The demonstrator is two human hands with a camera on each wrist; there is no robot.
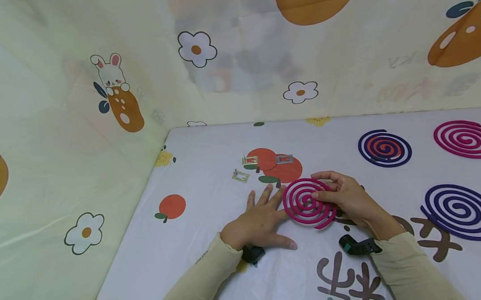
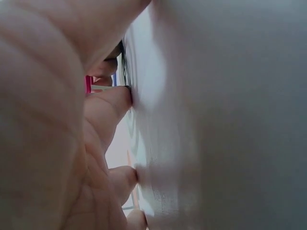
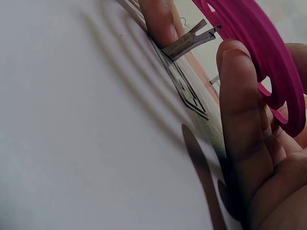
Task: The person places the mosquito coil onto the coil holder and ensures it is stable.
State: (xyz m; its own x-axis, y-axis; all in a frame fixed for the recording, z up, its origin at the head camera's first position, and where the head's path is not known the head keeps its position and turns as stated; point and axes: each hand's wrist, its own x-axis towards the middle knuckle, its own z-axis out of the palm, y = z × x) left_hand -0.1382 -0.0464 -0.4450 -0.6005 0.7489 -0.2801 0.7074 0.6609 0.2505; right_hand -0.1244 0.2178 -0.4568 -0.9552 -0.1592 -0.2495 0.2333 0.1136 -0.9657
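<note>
My right hand (image 1: 351,203) pinches a pink mosquito coil (image 1: 308,200) between thumb and fingers, tilted above the table. Below the coil, in the right wrist view, a small metal coil stand (image 3: 184,45) has its forked tab raised, the tip close to the coil's inner rings; I cannot tell whether they touch. My left hand (image 1: 261,223) lies on the cloth with fingers spread and straight. One left fingertip (image 3: 158,24) presses the stand's flat base. The coil mostly hides this stand in the head view.
Further back lie more metal stands, one gold (image 1: 250,160), one silver (image 1: 284,159) and one tilted (image 1: 240,176). On the right are a blue-and-red coil pair (image 1: 385,148), another pink coil (image 1: 465,139) and a blue coil (image 1: 461,209). Fabric walls (image 1: 242,105) rise behind and left.
</note>
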